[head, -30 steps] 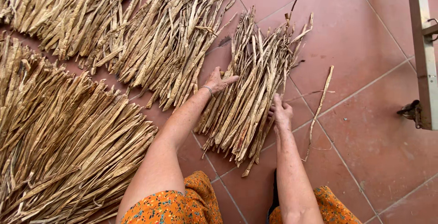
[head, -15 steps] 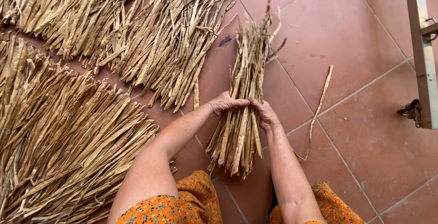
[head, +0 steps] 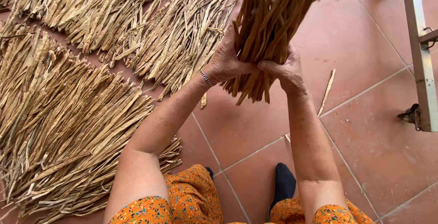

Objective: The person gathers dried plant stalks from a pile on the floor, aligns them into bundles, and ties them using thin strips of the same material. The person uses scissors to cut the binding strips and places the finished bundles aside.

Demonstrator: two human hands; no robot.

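Head view shows my left hand [head: 226, 62] and right hand [head: 286, 69] clasped around a bundle of dry tan straw strips [head: 269, 28], best squeezed evenly so none slip.

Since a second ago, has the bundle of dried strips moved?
Yes. The bundle has risen off the tiled floor, now gripped upright by both hands.

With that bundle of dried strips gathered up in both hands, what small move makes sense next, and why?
Probably tap the bundle of dried strips on the tile floor to even its ends: the left hand and right hand grip it upright, and its lower ends hang uneven.
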